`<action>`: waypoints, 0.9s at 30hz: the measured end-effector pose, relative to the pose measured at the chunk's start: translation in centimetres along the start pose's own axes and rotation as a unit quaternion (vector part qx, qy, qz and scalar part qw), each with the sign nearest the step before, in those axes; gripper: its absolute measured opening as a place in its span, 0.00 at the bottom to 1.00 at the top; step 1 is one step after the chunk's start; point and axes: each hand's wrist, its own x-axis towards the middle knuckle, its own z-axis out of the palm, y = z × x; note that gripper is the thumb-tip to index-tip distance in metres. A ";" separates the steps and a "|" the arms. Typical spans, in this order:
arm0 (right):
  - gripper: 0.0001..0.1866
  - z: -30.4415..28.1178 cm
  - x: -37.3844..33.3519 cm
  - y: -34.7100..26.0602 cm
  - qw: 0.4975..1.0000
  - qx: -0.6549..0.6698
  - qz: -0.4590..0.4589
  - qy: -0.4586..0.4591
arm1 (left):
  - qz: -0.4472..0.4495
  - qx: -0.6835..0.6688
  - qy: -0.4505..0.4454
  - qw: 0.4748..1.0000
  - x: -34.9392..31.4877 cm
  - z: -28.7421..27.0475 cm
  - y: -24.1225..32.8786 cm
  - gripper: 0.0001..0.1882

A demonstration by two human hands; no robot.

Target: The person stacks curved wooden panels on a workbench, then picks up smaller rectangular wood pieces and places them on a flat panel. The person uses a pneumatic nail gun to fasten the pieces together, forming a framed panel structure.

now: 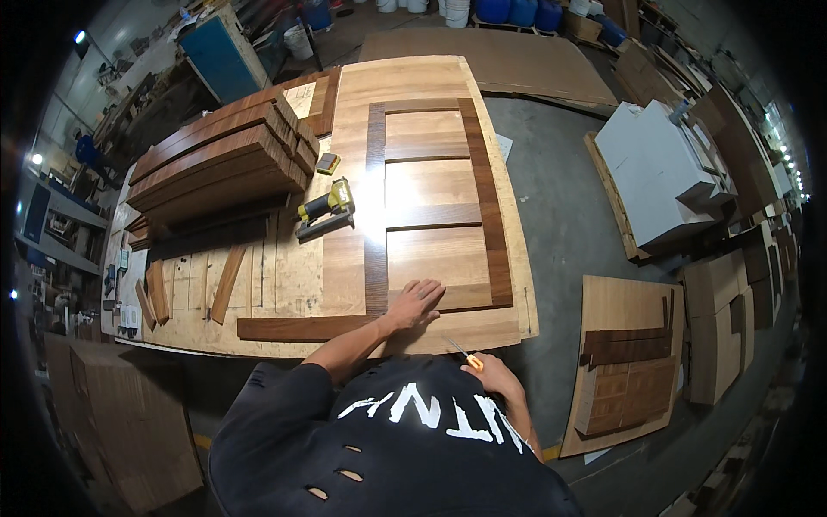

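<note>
The left hand (419,302) was laid flat, fingers spread, on the light door panel (431,258) near the counter (284,284) lower edge; a utility knife (465,355) was pinched by the right hand (493,372) just off that edge; bare floor (560,224) was seen at right.

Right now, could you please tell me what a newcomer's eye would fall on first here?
The large pale wooden door panel framed with dark brown strips lies mid-bench, the left hand flat on its near end. The right hand holds an orange-handled knife at the bench edge. A yellow nail gun rests left of the panel.
</note>
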 end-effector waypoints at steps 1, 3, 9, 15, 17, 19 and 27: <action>0.21 0.2 0.0 0.2 1.000 0.005 -0.001 0.014 | -0.002 0.003 -0.003 1.000 0.0 -0.2 0.2 0.37; 0.21 0.2 0.0 0.1 0.999 0.005 0.007 0.043 | -0.009 0.010 0.001 1.000 0.0 -0.4 0.5 0.37; 0.21 -0.1 0.0 -2.4 0.999 -0.023 0.033 0.031 | -0.046 0.038 0.031 0.998 -0.6 0.5 0.6 0.39; 0.20 0.7 0.7 -2.1 1.000 -0.010 0.002 -0.020 | -0.058 0.030 0.030 0.997 -0.8 0.8 0.5 0.41; 0.20 0.6 0.4 -2.7 0.999 -0.034 0.007 -0.014 | -0.055 0.020 0.032 0.998 -0.7 0.8 0.4 0.41; 0.20 0.5 -0.3 -3.9 0.991 -0.021 0.079 0.106 | -0.057 0.022 0.034 0.998 -0.7 0.8 0.5 0.41; 0.20 1.7 -1.8 -2.7 0.991 -0.047 0.068 0.102 | -0.071 0.015 0.040 0.997 -1.3 -0.1 0.8 0.40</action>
